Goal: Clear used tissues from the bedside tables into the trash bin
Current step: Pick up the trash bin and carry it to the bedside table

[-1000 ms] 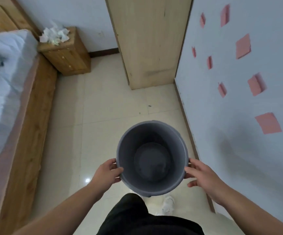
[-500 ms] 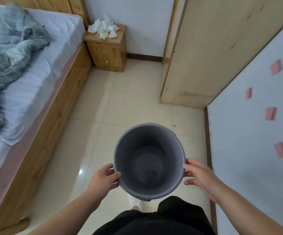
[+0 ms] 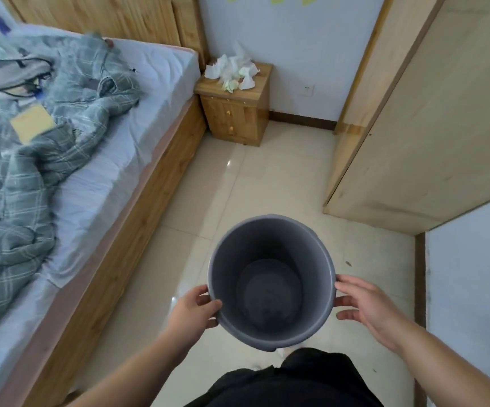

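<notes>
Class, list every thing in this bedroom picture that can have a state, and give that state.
trash bin: upright, empty, held by both hands.
left hand: grips the bin's rim, thumb inside.
right hand: straight fingers press the bin's side.
tissues: crumpled, piled on the bedside table.
bedside table: drawers shut.
blanket: rumpled on the bed.
</notes>
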